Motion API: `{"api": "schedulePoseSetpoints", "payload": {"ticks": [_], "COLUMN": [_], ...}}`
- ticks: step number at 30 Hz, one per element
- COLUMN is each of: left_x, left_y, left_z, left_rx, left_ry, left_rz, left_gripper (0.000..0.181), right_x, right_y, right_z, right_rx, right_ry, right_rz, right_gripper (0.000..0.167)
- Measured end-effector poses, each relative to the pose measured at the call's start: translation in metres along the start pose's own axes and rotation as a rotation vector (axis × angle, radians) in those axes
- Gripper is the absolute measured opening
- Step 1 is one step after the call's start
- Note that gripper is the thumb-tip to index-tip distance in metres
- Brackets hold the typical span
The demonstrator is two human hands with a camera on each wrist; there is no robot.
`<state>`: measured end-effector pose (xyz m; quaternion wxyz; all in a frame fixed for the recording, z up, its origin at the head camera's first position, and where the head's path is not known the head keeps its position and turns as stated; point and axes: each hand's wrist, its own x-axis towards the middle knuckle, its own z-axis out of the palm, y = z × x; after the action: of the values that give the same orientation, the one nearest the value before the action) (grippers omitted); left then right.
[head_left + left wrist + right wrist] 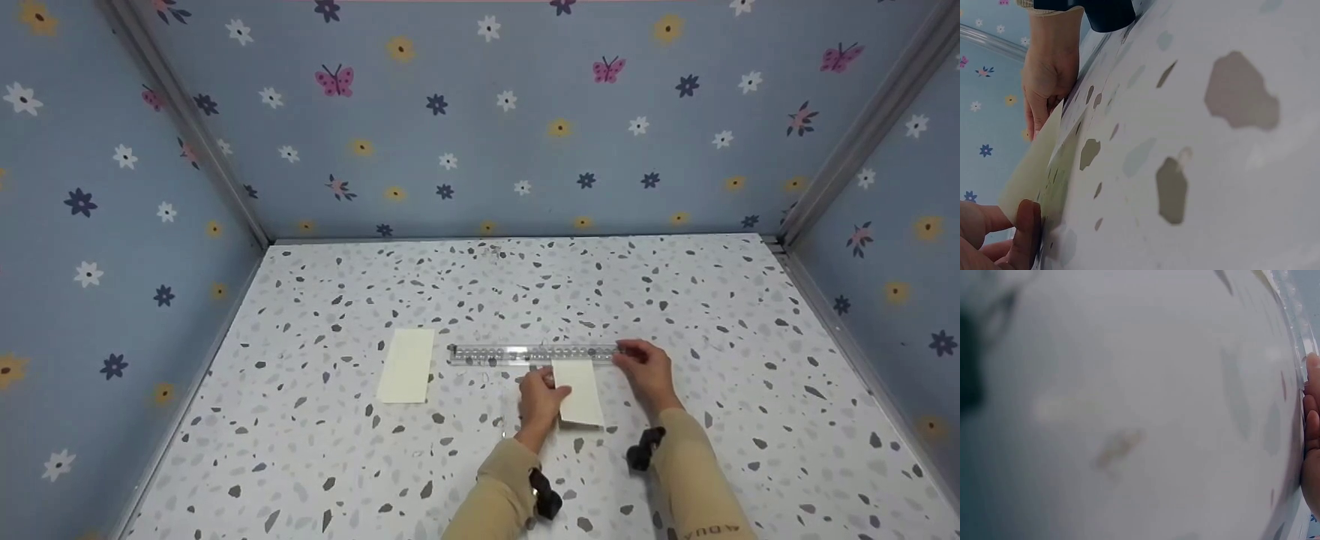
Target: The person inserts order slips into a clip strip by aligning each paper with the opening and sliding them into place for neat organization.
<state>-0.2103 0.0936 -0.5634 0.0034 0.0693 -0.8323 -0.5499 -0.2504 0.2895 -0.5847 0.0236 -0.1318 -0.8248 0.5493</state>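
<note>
A clear plastic strip [517,351] with a row of round shapes along it lies crosswise on the table. My right hand [649,373] pinches its right end, and in the right wrist view the strip [1293,315] runs up from the fingers. My left hand [541,397] holds a cream sheet of paper [579,394] by its left side, thumb on top. The sheet's far edge meets the strip's near side; whether it passes under the strip I cannot tell. In the left wrist view the paper [1030,169] is lifted off the table at a slant.
Another cream sheet [406,366] lies flat left of the strip. The white speckled table [300,450] is bordered by blue flowered panels [480,112] at the back and both sides. Black wrist cameras [546,495] sit on both sleeves.
</note>
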Motion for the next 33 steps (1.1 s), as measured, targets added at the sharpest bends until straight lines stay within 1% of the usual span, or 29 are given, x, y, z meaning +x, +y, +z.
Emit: {"api": "schedulePoseSetpoints", "payload": {"ticks": [4, 11, 13, 20, 25, 29, 33], "left_x": [0.0003, 0.0022, 0.0023, 0.0025, 0.0019, 0.0012, 0.0006], "left_y": [0.0002, 0.0002, 0.0004, -0.0001, 0.0009, 0.0015, 0.0014], "left_z": [-0.0002, -0.0008, -0.0012, -0.0007, 0.0013, 0.0027, 0.0050], "left_rx": [-0.004, -0.010, -0.002, 0.032, 0.006, -0.012, -0.020], "left_ry": [-0.002, -0.027, -0.027, -0.010, -0.002, -0.012, -0.020], "left_rz": [0.004, -0.046, -0.055, -0.081, -0.082, -0.087, -0.064], "left_gripper": [0.032, 0.035, 0.037, 0.044, 0.045, 0.046, 0.046], "right_x": [-0.0004, 0.0007, 0.0007, 0.0012, 0.0014, 0.0015, 0.0014], "right_y": [0.0006, 0.0030, 0.0032, 0.0016, 0.0012, 0.0012, 0.0014], "right_z": [0.0006, 0.0002, 0.0003, -0.0001, -0.0008, -0.0008, -0.0009], "right_rx": [0.023, -0.094, -0.099, -0.089, -0.082, -0.080, -0.070], "right_ry": [0.004, 0.039, 0.037, 0.020, 0.013, 0.005, 0.002], "right_rz": [-0.012, -0.146, -0.142, -0.075, -0.069, -0.056, -0.032], "right_gripper": [0.035, 0.031, 0.031, 0.031, 0.032, 0.032, 0.032]}}
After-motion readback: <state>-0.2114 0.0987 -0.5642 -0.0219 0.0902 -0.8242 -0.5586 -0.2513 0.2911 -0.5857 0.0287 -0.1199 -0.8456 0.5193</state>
